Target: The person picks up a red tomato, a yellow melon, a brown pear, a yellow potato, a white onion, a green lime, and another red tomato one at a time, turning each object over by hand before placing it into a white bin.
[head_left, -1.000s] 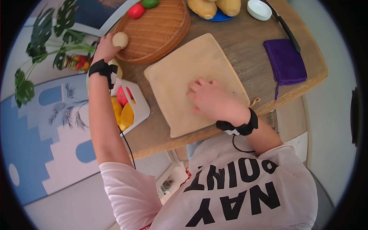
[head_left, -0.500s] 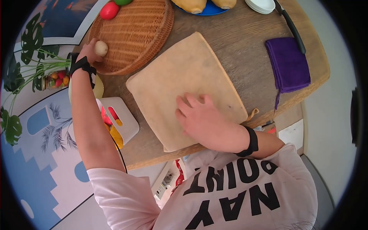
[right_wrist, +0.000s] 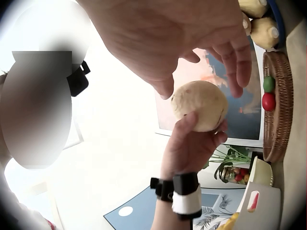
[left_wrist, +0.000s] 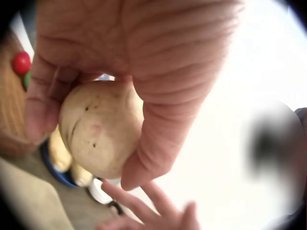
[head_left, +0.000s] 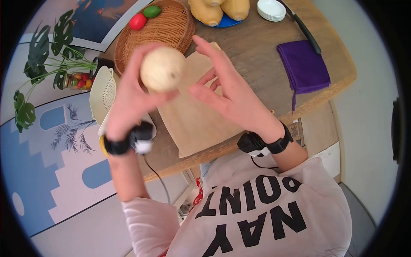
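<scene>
A pale, round, potato-like vegetable (head_left: pixel 162 68) with small dark specks is held up above the beige mat (head_left: pixel 192 128). My left hand (head_left: pixel 124 96) grips it from the side, thumb and fingers round it, as the left wrist view shows close up on the vegetable (left_wrist: pixel 98 139). My right hand (head_left: pixel 233 96) is raised just right of it, fingers spread, holding nothing. From the right wrist, the open right hand (right_wrist: pixel 187 38) appears above the vegetable (right_wrist: pixel 201 105), fingertips near its top.
Behind sits a wicker tray (head_left: pixel 156 36) with a red (head_left: pixel 138 21) and a green fruit (head_left: pixel 152 11). A blue plate (head_left: pixel 231 23) bears large yellowish produce, beside white dishes (head_left: pixel 271 10). A knife (head_left: pixel 310 36) overlaps a purple cloth (head_left: pixel 304 70). Left are a colander (head_left: pixel 102 94) and a white basket (right_wrist: pixel 264 211).
My left hand has brought the vegetable from the wicker tray's edge toward me, over the mat. My right hand has lifted off the mat and come up beside it.
</scene>
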A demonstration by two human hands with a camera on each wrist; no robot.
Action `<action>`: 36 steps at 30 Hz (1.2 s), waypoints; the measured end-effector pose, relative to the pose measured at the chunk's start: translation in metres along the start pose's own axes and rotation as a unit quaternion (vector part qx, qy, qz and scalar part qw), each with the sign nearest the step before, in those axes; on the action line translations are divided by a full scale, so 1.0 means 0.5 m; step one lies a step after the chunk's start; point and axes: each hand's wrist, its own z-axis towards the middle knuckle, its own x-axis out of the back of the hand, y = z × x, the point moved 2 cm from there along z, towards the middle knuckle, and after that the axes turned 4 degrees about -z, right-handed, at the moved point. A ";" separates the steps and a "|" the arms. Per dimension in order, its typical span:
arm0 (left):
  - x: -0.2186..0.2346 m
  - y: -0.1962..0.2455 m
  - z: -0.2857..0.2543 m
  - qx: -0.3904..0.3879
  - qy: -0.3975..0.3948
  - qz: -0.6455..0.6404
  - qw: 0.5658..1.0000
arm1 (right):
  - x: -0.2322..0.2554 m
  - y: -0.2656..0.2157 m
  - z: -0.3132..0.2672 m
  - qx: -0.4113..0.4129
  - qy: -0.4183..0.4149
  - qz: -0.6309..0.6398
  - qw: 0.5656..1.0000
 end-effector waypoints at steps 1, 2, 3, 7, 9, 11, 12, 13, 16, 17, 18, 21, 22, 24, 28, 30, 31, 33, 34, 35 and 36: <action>-0.033 0.011 -0.035 -0.008 0.014 -0.047 0.999 | 0.004 -0.010 -0.002 -0.010 -0.039 0.009 0.999; -0.063 0.023 -0.065 0.004 0.055 -0.057 0.997 | 0.007 -0.018 -0.005 -0.021 -0.079 0.019 0.996; -0.087 0.030 -0.089 0.019 0.099 -0.069 0.993 | 0.004 -0.026 -0.011 -0.033 -0.123 0.029 0.992; -0.142 0.003 -0.171 0.003 0.205 -0.159 0.966 | -0.037 -0.022 -0.049 0.012 -0.125 0.037 0.991; -0.171 -0.002 -0.199 0.006 0.241 -0.208 0.948 | -0.051 -0.019 -0.058 0.036 -0.126 0.031 0.991; -0.184 0.006 -0.214 0.009 0.230 -0.289 0.929 | -0.041 -0.061 -0.065 -0.061 -0.161 0.098 0.980; -0.177 0.006 -0.222 0.019 0.212 -0.318 0.924 | -0.040 -0.078 -0.070 -0.111 -0.178 0.130 0.969; -0.175 0.006 -0.229 0.029 0.195 -0.345 0.918 | -0.041 -0.083 -0.074 -0.111 -0.173 0.124 0.971; -0.186 0.010 -0.233 0.006 0.225 -0.304 0.926 | -0.050 -0.098 -0.084 -0.106 -0.161 0.107 0.975; -0.187 0.011 -0.234 0.008 0.235 -0.328 0.915 | -0.052 -0.104 -0.088 -0.104 -0.158 0.097 0.977; -0.188 0.012 -0.235 0.009 0.243 -0.352 0.904 | -0.054 -0.110 -0.092 -0.102 -0.154 0.085 0.979; -0.188 0.016 -0.242 0.012 0.255 -0.362 0.897 | -0.060 -0.113 -0.101 -0.088 -0.155 0.069 0.982; -0.187 0.017 -0.244 0.011 0.259 -0.355 0.898 | -0.063 -0.116 -0.103 -0.093 -0.155 0.064 0.981; -0.184 0.015 -0.249 0.015 0.264 -0.357 0.896 | -0.067 -0.123 -0.105 -0.106 -0.157 0.052 0.981; -0.174 0.008 -0.259 0.003 0.252 -0.382 0.889 | -0.073 -0.120 -0.110 -0.077 -0.183 0.071 0.977; -0.174 -0.001 -0.257 -0.021 0.276 -0.372 0.886 | -0.079 -0.117 -0.115 -0.009 -0.185 0.078 0.980; -0.173 -0.004 -0.257 -0.032 0.289 -0.367 0.884 | -0.079 -0.111 -0.116 0.020 -0.181 0.054 0.982; -0.177 -0.003 -0.257 -0.047 0.300 -0.363 0.881 | -0.079 -0.101 -0.117 0.077 -0.174 0.008 0.982; -0.178 -0.001 -0.258 -0.056 0.306 -0.361 0.879 | -0.081 -0.097 -0.117 0.085 -0.172 0.007 0.981; -0.178 0.000 -0.259 -0.055 0.304 -0.357 0.882 | -0.082 -0.095 -0.117 0.093 -0.168 0.006 0.981; -0.178 0.001 -0.261 -0.054 0.302 -0.352 0.884 | -0.082 -0.094 -0.117 0.101 -0.165 0.006 0.981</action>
